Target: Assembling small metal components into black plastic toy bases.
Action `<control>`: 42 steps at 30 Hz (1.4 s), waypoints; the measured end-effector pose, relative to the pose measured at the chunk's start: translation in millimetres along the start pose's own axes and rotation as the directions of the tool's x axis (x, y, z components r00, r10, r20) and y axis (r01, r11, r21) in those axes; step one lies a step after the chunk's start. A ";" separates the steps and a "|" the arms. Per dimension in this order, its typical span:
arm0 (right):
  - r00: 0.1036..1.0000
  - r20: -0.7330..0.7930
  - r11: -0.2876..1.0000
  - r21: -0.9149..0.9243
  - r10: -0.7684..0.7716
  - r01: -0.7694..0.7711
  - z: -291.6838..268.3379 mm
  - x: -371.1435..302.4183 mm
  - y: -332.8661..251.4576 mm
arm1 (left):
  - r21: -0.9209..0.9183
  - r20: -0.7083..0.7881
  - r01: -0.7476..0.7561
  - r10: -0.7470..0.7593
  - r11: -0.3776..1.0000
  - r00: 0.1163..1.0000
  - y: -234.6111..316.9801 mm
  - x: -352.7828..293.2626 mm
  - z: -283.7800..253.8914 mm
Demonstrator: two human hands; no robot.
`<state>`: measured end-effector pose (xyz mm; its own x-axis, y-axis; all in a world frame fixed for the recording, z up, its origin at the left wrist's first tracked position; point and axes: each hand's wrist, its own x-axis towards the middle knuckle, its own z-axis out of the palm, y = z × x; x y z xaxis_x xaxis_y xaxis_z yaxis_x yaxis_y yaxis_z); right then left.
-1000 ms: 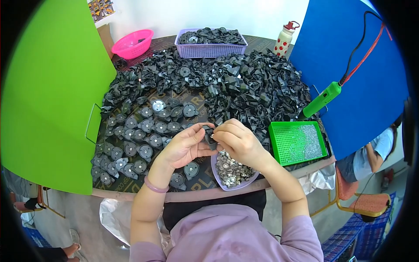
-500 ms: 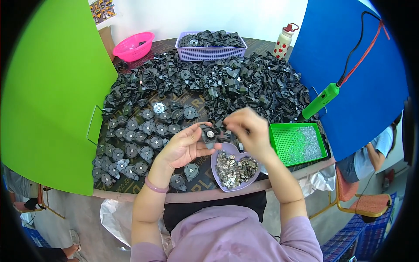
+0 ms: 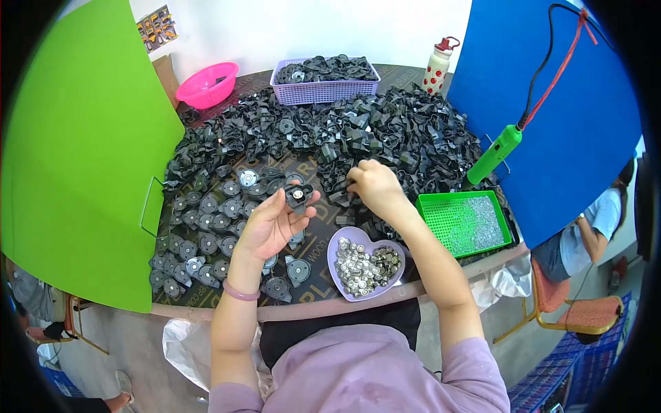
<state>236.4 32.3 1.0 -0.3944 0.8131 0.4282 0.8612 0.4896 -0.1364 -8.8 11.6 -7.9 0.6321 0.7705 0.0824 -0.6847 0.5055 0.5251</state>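
Note:
My left hand [image 3: 270, 227] is raised palm up over the table, fingers and thumb closed on a black plastic part [image 3: 298, 205] with a round silver metal piece in its middle. My right hand [image 3: 380, 189] is at the near edge of the pile of black plastic parts [image 3: 420, 148], its fingers curled and pinched together. What those fingertips hold, if anything, is hidden. Between my forearms sits a lavender heart-shaped tray [image 3: 359, 297] of small round metal pieces [image 3: 354, 267]. Left of it lie rows of round black assemblies [image 3: 208, 204] with metal centres.
A green tray [image 3: 441, 219] of small silver screws stands right. Above it hangs a green electric screwdriver [image 3: 497, 154] on a cord. Behind the pile are a pink basket [image 3: 195, 93], a lavender basket [image 3: 323, 94] and a bottle [image 3: 436, 69]. Green [image 3: 82, 165] and blue [image 3: 551, 131] panels flank the table.
My left hand has moved left with the black plastic part, away from my right hand. My right hand has shifted slightly left and up to the near edge of the pile.

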 end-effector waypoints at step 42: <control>0.969 0.146 0.928 -0.291 -0.197 0.233 77.6 104.0 7.4 | 0.197 -0.151 -0.539 0.569 0.819 0.809 45.8 -23.0 -9.6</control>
<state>176.8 144.9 -24.8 -0.5992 0.7375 0.3115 0.8006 0.5519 0.2334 -58.2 20.8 6.2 0.0668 0.9691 0.2376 -0.8302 -0.0781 0.5520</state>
